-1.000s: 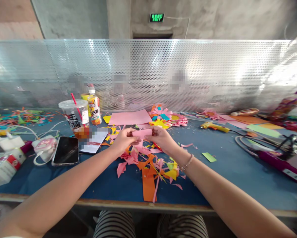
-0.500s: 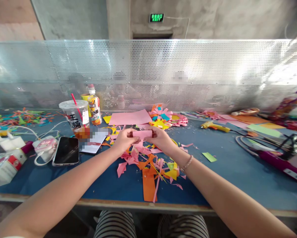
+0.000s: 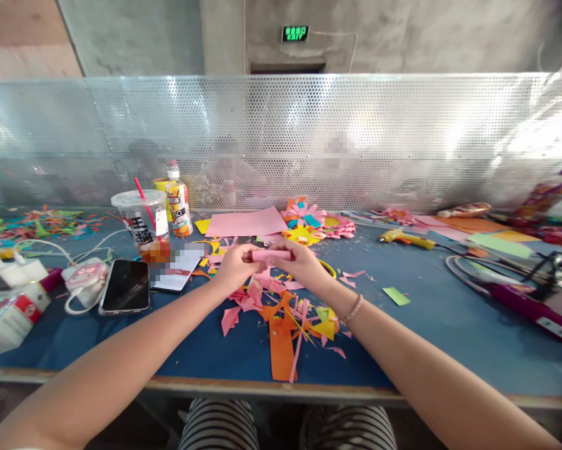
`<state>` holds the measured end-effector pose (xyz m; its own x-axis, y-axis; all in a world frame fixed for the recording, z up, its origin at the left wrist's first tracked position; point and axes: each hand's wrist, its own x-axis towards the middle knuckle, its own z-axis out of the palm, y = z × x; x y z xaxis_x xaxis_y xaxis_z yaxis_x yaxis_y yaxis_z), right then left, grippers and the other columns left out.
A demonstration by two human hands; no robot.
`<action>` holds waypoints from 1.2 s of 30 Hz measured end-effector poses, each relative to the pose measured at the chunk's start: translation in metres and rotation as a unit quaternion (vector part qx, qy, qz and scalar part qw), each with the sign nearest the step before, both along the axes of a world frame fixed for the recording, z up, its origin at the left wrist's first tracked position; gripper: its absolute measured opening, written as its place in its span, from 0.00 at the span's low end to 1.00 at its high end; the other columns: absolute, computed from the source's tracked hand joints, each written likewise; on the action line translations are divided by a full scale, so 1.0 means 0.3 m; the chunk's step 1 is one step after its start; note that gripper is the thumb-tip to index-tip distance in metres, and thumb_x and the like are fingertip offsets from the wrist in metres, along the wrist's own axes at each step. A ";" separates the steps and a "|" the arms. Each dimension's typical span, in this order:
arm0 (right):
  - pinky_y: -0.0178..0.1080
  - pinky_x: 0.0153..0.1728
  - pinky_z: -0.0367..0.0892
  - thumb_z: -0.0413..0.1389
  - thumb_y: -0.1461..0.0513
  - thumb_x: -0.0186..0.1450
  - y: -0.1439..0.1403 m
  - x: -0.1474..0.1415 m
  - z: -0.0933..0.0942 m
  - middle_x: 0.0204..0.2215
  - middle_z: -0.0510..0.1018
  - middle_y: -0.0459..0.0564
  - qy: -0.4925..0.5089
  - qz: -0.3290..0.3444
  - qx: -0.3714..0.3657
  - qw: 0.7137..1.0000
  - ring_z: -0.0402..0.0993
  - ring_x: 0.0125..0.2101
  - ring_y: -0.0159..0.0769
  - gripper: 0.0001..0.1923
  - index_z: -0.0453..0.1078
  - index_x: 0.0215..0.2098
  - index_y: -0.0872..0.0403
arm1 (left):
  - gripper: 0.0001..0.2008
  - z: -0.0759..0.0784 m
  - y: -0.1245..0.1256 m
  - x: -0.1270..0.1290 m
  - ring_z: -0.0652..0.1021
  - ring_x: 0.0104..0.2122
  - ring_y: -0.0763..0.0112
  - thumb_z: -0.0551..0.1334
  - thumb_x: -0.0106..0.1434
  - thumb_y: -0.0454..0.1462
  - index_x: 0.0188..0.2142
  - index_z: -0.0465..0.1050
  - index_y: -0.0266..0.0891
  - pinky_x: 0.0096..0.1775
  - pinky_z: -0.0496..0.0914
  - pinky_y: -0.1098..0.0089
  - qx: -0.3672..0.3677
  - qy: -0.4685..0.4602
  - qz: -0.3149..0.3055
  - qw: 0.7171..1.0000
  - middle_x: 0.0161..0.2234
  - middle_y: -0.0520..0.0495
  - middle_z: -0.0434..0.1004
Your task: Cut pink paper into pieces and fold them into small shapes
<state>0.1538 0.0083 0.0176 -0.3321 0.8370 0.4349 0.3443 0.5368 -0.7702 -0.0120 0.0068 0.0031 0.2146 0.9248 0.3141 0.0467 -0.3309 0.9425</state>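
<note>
My left hand and my right hand together pinch a small pink paper strip, folded narrow, above the blue table. Each hand grips one end between thumb and fingers. Under the hands lies a heap of paper scraps in pink, orange and yellow. A pink sheet lies flat behind the hands, and finished paper flowers sit to its right.
At the left stand a plastic cup with a red straw, a drink bottle, a phone, a charger with cables and a tissue pack. A yellow glue gun and a purple tool lie right. Perforated metal screen behind.
The pink paper has been folded narrower between my fingers, from a wider flat piece to a thin strip. My hands stayed in place over the scraps.
</note>
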 end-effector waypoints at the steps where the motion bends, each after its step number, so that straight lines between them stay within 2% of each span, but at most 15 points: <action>1: 0.34 0.29 0.62 0.54 0.59 0.54 0.000 0.000 0.001 0.29 0.71 0.48 0.008 0.003 -0.007 1.000 0.65 0.28 0.31 0.10 0.68 0.33 0.56 | 0.15 0.000 -0.001 0.001 0.75 0.26 0.72 0.64 0.45 0.31 0.35 0.69 0.34 0.31 0.69 0.70 0.003 0.007 0.003 1.000 0.26 0.48 0.75; 8: 0.33 0.25 0.59 0.54 0.58 0.55 0.003 -0.004 -0.005 0.22 0.67 0.44 0.057 0.007 -0.049 0.997 0.61 0.23 0.28 0.08 0.66 0.27 0.56 | 0.15 0.006 -0.009 0.010 0.75 0.25 0.73 0.64 0.46 0.31 0.36 0.70 0.34 0.30 0.70 0.71 0.000 0.016 -0.001 1.000 0.27 0.48 0.75; 15: 0.33 0.25 0.59 0.54 0.57 0.54 0.002 -0.007 -0.008 0.23 0.68 0.45 0.091 0.018 -0.084 0.992 0.62 0.24 0.28 0.09 0.66 0.27 0.56 | 0.16 0.006 -0.012 0.008 0.76 0.27 0.71 0.65 0.45 0.32 0.36 0.70 0.34 0.32 0.70 0.68 -0.011 0.025 0.007 1.000 0.27 0.48 0.75; 24: 0.34 0.25 0.59 0.56 0.58 0.53 0.010 -0.007 -0.016 0.22 0.69 0.45 0.124 0.016 -0.118 0.985 0.64 0.24 0.28 0.09 0.66 0.25 0.56 | 0.16 0.023 -0.026 0.010 0.76 0.25 0.71 0.65 0.45 0.31 0.37 0.70 0.34 0.30 0.69 0.71 -0.018 0.028 0.000 0.999 0.23 0.51 0.74; 30: 0.33 0.25 0.60 0.56 0.58 0.52 0.014 -0.005 -0.019 0.22 0.69 0.45 0.132 0.018 -0.123 0.983 0.64 0.23 0.28 0.09 0.66 0.24 0.56 | 0.20 0.011 -0.017 0.005 0.76 0.25 0.70 0.65 0.46 0.32 0.41 0.69 0.34 0.29 0.69 0.70 -0.030 0.035 0.003 0.999 0.22 0.52 0.72; 36: 0.33 0.24 0.58 0.57 0.57 0.51 0.013 -0.004 -0.017 0.20 0.68 0.44 0.139 0.014 -0.128 0.982 0.62 0.22 0.27 0.09 0.67 0.23 0.56 | 0.21 0.002 -0.009 0.002 0.75 0.24 0.72 0.66 0.45 0.33 0.40 0.69 0.33 0.30 0.70 0.69 -0.044 0.029 0.006 0.999 0.23 0.51 0.72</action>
